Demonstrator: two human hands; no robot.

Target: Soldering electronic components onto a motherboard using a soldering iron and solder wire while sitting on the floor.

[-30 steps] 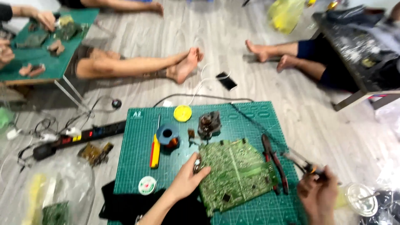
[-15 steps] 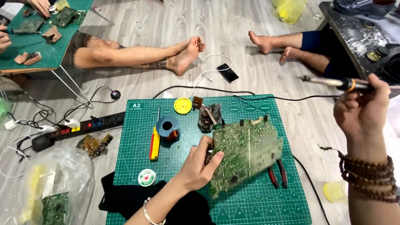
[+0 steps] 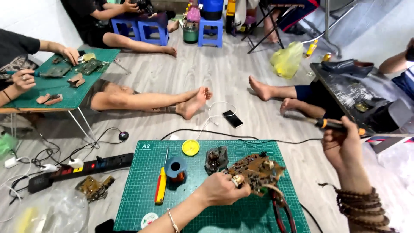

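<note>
We are tilting the board (image 3: 258, 171) up with our left hand (image 3: 223, 188) clamped on its edge. Our right hand (image 3: 343, 144), at three o'clock, is closed on the iron (image 3: 334, 125); next, its tip needs guiding to the joints.

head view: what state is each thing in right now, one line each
circuit board: tilted up off the green mat, held by left hand
soldering iron: raised clear of the board, in right hand
pliers: lying on mat
phone: flat on floor, screen dark
</note>
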